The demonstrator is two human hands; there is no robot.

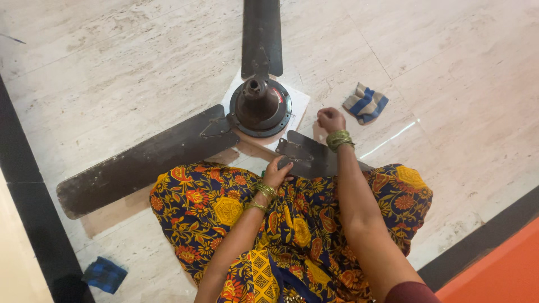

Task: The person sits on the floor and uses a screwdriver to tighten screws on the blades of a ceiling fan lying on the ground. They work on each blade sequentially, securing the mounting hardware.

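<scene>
Nearest, the left hand grips the near fan blade at its bracket end. Just beyond, the right hand, clenched, hovers over the blade's far edge, nearer the motor hub lying on the floor.

The person wears a loose cotton garment printed with orange, yellow and red flowers and paisley on dark navy, which fills the frame from six o'clock up toward the centre. A panel of yellow diamond pattern runs down its front near six o'clock. Each wrist carries a stack of thin gold-green bangles: the left stack toward seven o'clock, the right stack nearer the centre. A maroon sleeve edge shows at five o'clock.
</scene>
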